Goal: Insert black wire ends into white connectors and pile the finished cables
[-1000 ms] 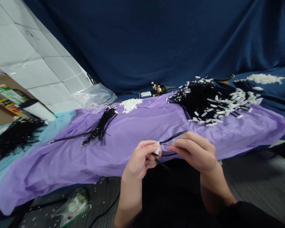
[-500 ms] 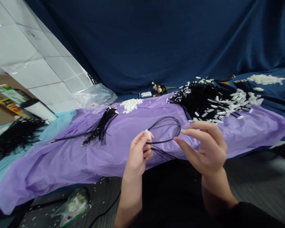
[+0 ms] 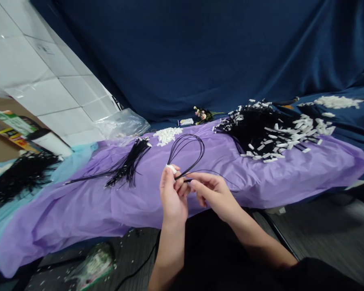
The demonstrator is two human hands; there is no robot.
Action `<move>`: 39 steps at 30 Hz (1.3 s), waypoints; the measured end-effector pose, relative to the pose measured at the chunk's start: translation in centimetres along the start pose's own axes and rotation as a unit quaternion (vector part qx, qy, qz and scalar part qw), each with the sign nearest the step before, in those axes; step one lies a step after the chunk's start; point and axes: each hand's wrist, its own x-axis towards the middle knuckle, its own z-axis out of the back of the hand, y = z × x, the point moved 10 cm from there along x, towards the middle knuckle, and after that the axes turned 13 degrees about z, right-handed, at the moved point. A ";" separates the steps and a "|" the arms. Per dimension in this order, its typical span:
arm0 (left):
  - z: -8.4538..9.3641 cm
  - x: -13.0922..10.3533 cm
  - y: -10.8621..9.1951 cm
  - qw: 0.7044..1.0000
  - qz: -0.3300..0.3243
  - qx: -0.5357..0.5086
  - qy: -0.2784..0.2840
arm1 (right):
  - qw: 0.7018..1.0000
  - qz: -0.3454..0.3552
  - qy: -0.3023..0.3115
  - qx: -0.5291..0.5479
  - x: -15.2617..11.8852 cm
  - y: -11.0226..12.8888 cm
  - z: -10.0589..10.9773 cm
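My left hand (image 3: 173,188) is closed around several thin black cords (image 3: 202,151) bent into upright loops, and white tabs (image 3: 171,167) show at the thumb tip. Close beside it, my right hand (image 3: 210,190) pinches the lower part of the same cords. One loose cord strand trails to the right above that hand. The exact point of the right fingertips' grip is partly hidden. Both hands are over the front part of the purple cloth (image 3: 115,206).
Black cords with white tabs (image 3: 261,129) pile up at the right. White pieces (image 3: 166,135) lie at the back, and a bundle of black cords (image 3: 129,161) lies at left. More black strands (image 3: 18,176) rest on the blue cloth. A plastic bag (image 3: 94,262) is on the floor.
My right hand has moved left and down from the loop to the cords beside my left hand, and its fingers have closed. The loop has swung upward and left.
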 end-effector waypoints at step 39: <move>-2.8 -2.4 1.2 0.940 -0.088 0.302 0.134 | 0.873 0.333 -0.114 -0.337 -3.0 10.7 2.5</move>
